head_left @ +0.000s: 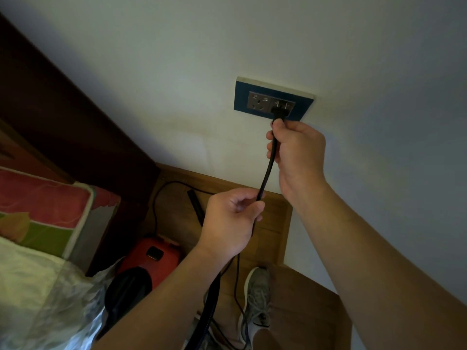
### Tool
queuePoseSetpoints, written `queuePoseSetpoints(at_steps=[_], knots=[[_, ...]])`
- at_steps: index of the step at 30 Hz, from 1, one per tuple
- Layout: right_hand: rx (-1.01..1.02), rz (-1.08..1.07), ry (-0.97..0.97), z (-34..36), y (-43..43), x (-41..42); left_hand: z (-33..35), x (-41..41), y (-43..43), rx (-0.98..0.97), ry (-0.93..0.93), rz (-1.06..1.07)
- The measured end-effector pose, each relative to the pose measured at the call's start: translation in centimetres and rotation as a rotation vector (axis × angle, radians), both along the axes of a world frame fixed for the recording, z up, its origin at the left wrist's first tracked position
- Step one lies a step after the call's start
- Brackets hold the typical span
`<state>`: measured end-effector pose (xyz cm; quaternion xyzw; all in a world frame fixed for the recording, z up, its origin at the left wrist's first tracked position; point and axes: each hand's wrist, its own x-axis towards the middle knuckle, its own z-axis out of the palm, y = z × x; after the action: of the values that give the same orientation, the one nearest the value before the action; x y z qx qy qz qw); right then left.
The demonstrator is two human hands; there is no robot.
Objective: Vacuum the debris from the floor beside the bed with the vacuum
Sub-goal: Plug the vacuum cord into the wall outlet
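A red and black vacuum [151,258] sits on the wooden floor [265,223] beside the bed [38,248]. Its black power cord [267,170] runs up to a black plug [278,112] at the right socket of a blue wall outlet [274,99]. My right hand [298,147] grips the cord just below the plug. Lower down, my left hand [232,221] pinches the same cord. A black nozzle [195,205] lies on the floor near the skirting. No debris can be made out on the floor.
A dark wooden headboard [63,117] stands at the left against the white wall [227,46]. A colourful pillow [45,203] lies on the bed. A grey sneaker [257,294] stands on the floor below my hands, with the black hose [212,299] beside it.
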<state>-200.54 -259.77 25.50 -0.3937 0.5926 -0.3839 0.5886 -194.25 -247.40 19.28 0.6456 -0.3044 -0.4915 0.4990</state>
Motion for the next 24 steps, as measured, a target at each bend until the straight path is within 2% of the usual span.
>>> queuePoseSetpoints(at_steps=[11, 24], knots=[[0.066, -0.07, -0.021, 0.4, -1.4, 0.7, 0.3, 0.6, -1.3, -0.034, 0.086, 0.024], [0.052, -0.078, -0.03, 0.4, -1.4, 0.7, 0.6, 1.3, -0.4, 0.015, -0.009, -0.011]])
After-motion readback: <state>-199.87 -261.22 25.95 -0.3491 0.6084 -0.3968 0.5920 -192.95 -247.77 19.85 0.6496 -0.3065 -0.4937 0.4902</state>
